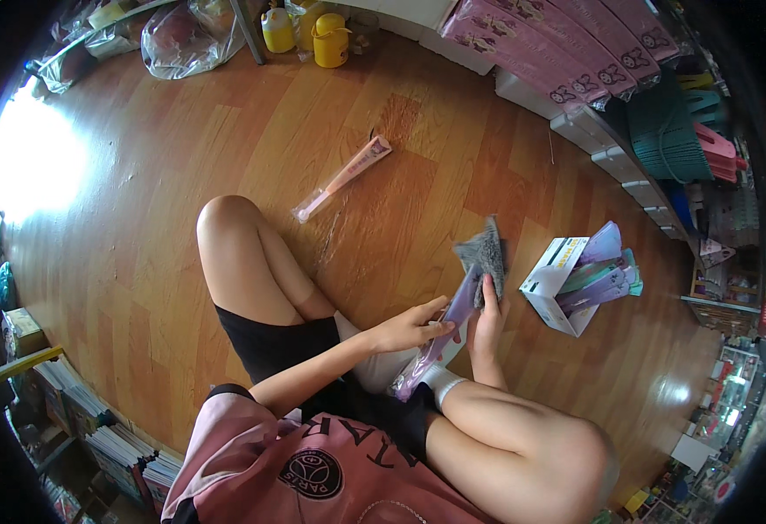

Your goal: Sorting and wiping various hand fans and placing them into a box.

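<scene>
I hold a long, slim purple packet (442, 341) slantwise over my lap. It is wrapped in clear plastic and looks like a folded hand fan. The fingers of my left hand (416, 327) are closed around its middle, and its lower end lies between my legs. At the upper end my right hand (486, 327) presses a grey, fuzzy cloth (486, 258) against the packet, thumb on top. Part of the right hand's fingers is hidden behind cloth and packet. To the right stands an open white box (550, 284) with several purple and green packets (605, 278) leaning out.
A similar pink packet (344, 178) lies on the wooden floor (278, 131) ahead. Pink boxes (566, 44) are stacked at the upper right, near teal and pink plastic goods (666, 127). Yellow containers (330, 40) stand at the far edge. Shelves with magazines (121, 445) are at lower left.
</scene>
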`<state>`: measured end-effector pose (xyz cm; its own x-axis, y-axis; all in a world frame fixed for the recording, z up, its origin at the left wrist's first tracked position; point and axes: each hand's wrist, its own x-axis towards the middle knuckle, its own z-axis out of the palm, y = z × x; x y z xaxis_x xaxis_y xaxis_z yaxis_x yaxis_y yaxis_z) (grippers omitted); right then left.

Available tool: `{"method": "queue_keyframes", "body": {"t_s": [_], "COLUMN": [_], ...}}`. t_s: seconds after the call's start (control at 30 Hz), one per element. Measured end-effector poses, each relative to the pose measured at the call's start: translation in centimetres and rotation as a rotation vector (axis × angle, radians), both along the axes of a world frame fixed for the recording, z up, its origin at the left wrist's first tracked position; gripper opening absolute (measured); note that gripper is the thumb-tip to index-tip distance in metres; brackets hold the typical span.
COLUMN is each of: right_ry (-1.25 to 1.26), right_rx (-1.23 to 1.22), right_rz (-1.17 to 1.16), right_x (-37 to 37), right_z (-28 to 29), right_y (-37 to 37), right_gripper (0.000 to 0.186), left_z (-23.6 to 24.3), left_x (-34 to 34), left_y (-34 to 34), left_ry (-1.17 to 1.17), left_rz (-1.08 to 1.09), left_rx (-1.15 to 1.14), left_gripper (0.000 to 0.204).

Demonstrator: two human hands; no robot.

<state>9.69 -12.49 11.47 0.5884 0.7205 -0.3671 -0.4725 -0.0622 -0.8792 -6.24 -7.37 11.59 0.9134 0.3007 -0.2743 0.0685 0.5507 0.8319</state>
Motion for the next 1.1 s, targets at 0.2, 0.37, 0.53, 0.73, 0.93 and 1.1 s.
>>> {"method": "queue_keyframes", "body": {"t_s": [0.2, 0.37, 0.53, 0.73, 0.93, 1.1], "right_ry": [-1.249, -1.184, -1.323, -1.2, -0.939, -0.941], "right_rx": [-0.086, 0.013, 0.008, 0.043, -0.097, 0.016], "right_rz": [0.414, 0.844, 0.898, 0.826, 0.918, 0.826], "right_x": [-1.0, -1.7, -2.2, -2.4, -2.5, -2.4], "right_z": [2.9, 2.1, 2.2, 2.3, 3.2, 3.0], "right_y": [1.5, 1.7, 1.8, 1.8, 1.9, 1.9], "right_gripper": [0.028, 0.027, 0.026, 0.028, 0.034, 0.032], "left_z": [1.5, -0.7, -0.2, 0.2, 0.7, 1.5], "left_x": [0.0, 0.0, 0.3, 0.1, 0.3, 1.1], "left_y": [0.2, 1.4, 1.7, 2.4, 4.2, 4.8], "left_ry": [-0.154, -0.2, -0.236, -0.203, -0.284, -0.361], "left_rz": [0.381, 0.401, 0.496, 0.587, 0.627, 0.716], "left_rx": [-0.536, -0.786, -0.856, -0.758, -0.744, -0.637], "left_gripper": [0.042, 0.043, 0.043, 0.033, 0.039, 0.05]}}
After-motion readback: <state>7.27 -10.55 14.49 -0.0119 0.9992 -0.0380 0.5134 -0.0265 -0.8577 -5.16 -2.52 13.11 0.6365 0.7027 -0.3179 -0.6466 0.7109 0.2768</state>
